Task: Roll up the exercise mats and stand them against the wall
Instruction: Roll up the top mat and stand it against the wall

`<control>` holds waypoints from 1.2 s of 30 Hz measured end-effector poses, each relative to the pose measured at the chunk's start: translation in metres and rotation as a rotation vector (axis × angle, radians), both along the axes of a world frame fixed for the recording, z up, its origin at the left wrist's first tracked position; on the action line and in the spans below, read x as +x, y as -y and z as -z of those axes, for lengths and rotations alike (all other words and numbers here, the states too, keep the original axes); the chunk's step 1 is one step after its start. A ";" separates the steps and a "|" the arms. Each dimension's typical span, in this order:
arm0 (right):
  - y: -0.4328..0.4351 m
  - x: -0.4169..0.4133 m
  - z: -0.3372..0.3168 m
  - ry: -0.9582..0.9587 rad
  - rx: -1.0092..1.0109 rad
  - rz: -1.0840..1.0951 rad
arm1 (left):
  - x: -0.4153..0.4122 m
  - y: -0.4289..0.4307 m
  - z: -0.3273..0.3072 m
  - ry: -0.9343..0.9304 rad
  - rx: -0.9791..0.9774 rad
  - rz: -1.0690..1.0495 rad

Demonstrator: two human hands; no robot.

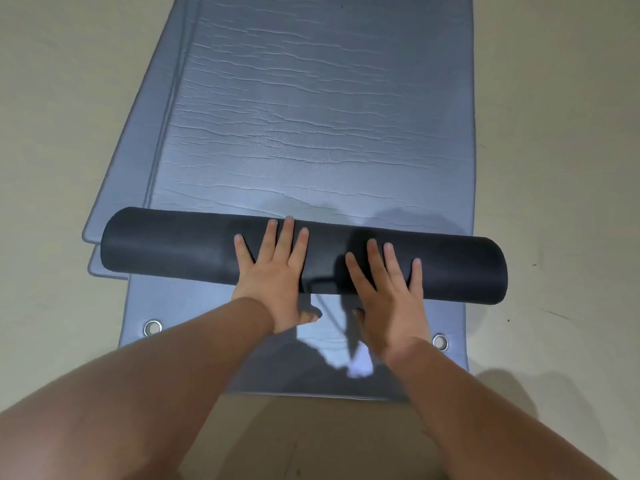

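Head view: the floor [52, 98] carries stacked grey mats [311, 116]; the top one is partly wound into a dark roll [173, 247], its long axis crosswise, left to right. Left hand [277, 275] and right hand [391, 292] press its middle, grip spread flat; unrolled mat lies beyond.

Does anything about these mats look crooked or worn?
Yes. The lower mats fan out askew beyond the top mat on the left, and the top mat's surface is covered in fine wrinkles.
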State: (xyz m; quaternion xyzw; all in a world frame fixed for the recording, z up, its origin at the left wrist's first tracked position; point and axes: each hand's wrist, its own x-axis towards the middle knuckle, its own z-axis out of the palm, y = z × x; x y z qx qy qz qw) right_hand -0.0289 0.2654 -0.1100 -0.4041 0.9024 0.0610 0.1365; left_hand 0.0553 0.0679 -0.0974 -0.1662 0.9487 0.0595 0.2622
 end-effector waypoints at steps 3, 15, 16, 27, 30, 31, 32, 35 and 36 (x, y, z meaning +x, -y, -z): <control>0.007 -0.020 -0.004 0.000 0.036 -0.015 | -0.009 0.003 -0.006 -0.074 0.001 -0.056; 0.056 -0.103 -0.060 0.306 0.112 -0.061 | 0.019 -0.007 -0.013 -0.200 -0.027 0.009; 0.059 -0.107 -0.063 0.321 0.110 -0.064 | 0.015 -0.008 -0.014 -0.173 -0.018 -0.008; 0.052 -0.065 -0.053 0.091 -0.108 0.118 | -0.063 0.038 -0.024 -0.104 0.001 -0.021; 0.052 -0.060 -0.040 0.056 -0.002 0.094 | -0.088 0.051 -0.028 -0.073 0.049 -0.067; 0.057 -0.065 -0.037 0.065 0.025 0.104 | -0.095 0.055 -0.029 -0.060 0.058 -0.072; 0.063 -0.071 -0.036 0.076 0.044 0.114 | -0.102 0.059 -0.030 -0.053 0.066 -0.078; 0.080 -0.092 -0.033 0.075 0.064 0.126 | -0.113 0.065 -0.029 -0.085 -0.006 -0.103; 0.086 -0.101 -0.032 0.077 0.073 0.128 | -0.113 0.063 -0.028 -0.115 -0.068 -0.099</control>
